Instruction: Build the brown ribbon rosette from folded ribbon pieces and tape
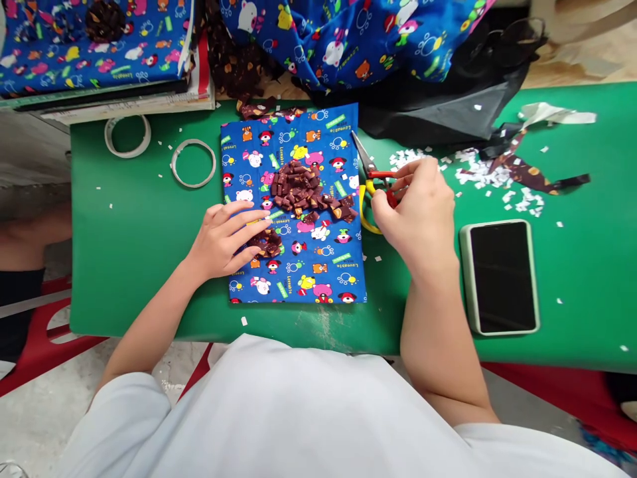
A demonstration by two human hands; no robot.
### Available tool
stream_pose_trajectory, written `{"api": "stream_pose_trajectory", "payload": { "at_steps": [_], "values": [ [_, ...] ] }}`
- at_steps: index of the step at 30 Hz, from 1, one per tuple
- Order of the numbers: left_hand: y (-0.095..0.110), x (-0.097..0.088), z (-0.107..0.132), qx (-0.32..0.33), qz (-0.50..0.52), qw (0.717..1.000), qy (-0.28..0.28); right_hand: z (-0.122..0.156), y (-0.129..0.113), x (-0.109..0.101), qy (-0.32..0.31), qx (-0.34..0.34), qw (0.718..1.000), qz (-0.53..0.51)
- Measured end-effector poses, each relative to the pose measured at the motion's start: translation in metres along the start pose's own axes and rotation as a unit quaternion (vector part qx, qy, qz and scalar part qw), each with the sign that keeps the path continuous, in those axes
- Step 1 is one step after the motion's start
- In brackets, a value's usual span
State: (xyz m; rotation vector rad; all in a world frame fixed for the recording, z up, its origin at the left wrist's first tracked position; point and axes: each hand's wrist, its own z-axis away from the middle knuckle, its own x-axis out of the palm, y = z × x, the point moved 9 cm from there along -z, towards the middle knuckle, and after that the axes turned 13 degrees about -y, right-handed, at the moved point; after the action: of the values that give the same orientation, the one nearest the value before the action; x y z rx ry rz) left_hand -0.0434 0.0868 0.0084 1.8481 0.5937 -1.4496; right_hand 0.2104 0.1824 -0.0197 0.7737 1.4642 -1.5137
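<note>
A blue cartoon-print cloth [318, 265] lies flat on the green table. On its middle sits a heap of small brown patterned snippets [296, 186], trailing off to the right. My left hand [223, 239] rests on the cloth's left part, fingers stretched out, touching a smaller pile of brown snippets [269, 243]. At the cloth's right edge, my right hand [423, 212] has its fingers closed on the handles of scissors [368, 169] with red and yellow grips. Their blades point up and left, over the cloth's edge. Part of the handles is hidden behind my fingers.
A phone [501, 275] lies right of my forearm. White paper bits [482, 171] and dark scraps [530, 174] are scattered beyond it. Two tape rings [193, 182] lie at left. Behind are bunched blue fabric [338, 46], a black bag [448, 106] and a cloth-topped stack [149, 99].
</note>
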Motion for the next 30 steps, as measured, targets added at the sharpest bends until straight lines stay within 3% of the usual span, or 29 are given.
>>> {"api": "stream_pose_trajectory", "payload": {
  "at_steps": [5,10,14,19,30],
  "values": [
    [-0.001,0.009,0.0,-0.004,0.024,0.999,-0.041,-0.001,0.008,0.005,-0.021,0.014,1.0,0.01],
    [-0.002,0.014,0.0,-0.006,0.027,0.997,-0.076,0.0,0.015,0.011,0.011,-0.019,1.0,0.01],
    [0.003,0.014,-0.002,0.009,0.037,0.996,-0.077,0.0,0.017,0.012,0.035,-0.038,0.999,0.01],
    [0.008,0.013,-0.003,0.019,0.045,0.996,-0.072,-0.003,0.023,0.018,-0.003,-0.005,1.0,0.005],
    [0.03,0.02,-0.018,-0.009,0.023,0.993,-0.114,0.003,0.005,-0.011,0.052,0.0,0.999,0.006]
  ]
}}
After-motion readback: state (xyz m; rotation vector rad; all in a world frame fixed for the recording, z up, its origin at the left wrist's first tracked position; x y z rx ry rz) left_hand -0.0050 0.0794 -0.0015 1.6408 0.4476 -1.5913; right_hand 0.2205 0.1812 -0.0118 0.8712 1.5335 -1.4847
